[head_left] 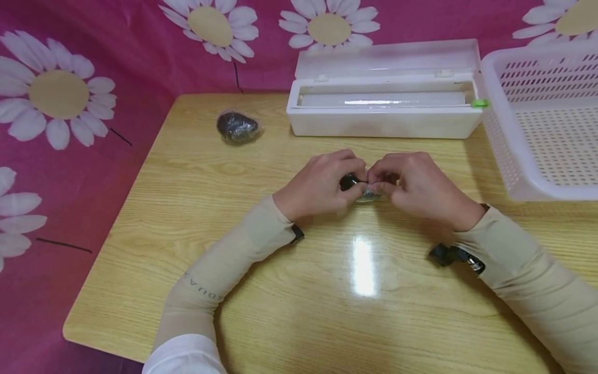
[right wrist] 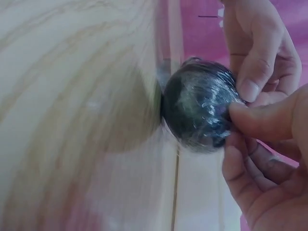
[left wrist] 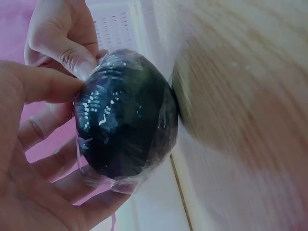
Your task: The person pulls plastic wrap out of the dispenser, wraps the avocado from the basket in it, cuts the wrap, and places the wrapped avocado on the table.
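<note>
Between the two hands a dark avocado (left wrist: 127, 115), wrapped in clear plastic wrap, sits on the table. My left hand (head_left: 322, 184) holds it from the left, thumb on its upper side and fingers curved round behind. From the other side, my right hand (head_left: 420, 187) pinches the plastic wrap (right wrist: 226, 113) at the top of the avocado between thumb and fingertips. The fingertips of both hands nearly meet there. In the head view most of this avocado is hidden by the fingers. A second wrapped avocado (head_left: 237, 127) lies farther back on the left.
At the back stands a white plastic-wrap dispenser (head_left: 383, 122), lid raised, with a roll inside and a green tab at its right end. A white perforated basket (head_left: 506, 130) is on the right. Behind the wooden table (head_left: 187, 208) hangs a pink flowered cloth (head_left: 140, 41).
</note>
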The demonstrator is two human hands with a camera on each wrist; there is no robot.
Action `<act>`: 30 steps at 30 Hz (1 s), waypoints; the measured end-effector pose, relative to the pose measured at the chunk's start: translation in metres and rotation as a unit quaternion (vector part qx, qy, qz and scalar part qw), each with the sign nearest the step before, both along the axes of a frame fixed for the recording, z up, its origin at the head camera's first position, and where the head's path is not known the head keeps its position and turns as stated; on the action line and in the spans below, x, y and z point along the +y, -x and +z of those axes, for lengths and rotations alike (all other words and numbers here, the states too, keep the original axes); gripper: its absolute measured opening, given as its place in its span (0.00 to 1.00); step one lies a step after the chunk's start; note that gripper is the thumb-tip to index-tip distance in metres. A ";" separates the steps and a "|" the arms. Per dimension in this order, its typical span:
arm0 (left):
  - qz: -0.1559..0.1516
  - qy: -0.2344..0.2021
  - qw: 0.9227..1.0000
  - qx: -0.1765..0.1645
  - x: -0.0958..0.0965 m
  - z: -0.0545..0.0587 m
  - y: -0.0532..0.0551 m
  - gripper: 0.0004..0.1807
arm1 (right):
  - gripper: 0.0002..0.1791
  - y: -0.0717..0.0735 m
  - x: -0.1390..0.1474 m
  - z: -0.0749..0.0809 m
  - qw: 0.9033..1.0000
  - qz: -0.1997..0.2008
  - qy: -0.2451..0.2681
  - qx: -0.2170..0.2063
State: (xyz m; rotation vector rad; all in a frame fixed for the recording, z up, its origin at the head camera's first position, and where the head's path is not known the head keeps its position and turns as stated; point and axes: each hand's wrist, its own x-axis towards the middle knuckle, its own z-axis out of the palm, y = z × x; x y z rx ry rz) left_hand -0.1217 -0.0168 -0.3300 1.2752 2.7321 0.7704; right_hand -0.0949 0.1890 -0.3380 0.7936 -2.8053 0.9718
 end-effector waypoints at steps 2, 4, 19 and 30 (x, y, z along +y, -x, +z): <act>0.002 0.001 1.000 -0.003 -0.001 0.000 0.001 0.04 | 0.07 0.000 -0.001 0.000 1.000 0.000 -0.002 0.005; 0.008 0.003 1.000 -0.003 -0.001 0.000 0.001 0.05 | 0.06 0.000 -0.001 0.000 1.000 -0.006 -0.003 0.007; 0.028 0.010 0.999 -0.034 -0.002 -0.004 0.005 0.07 | 0.15 0.006 0.010 0.009 0.997 -0.021 -0.041 -0.068; 0.020 0.002 0.999 -0.043 -0.003 -0.004 0.006 0.07 | 0.06 0.008 0.014 0.006 0.999 -0.021 -0.025 0.014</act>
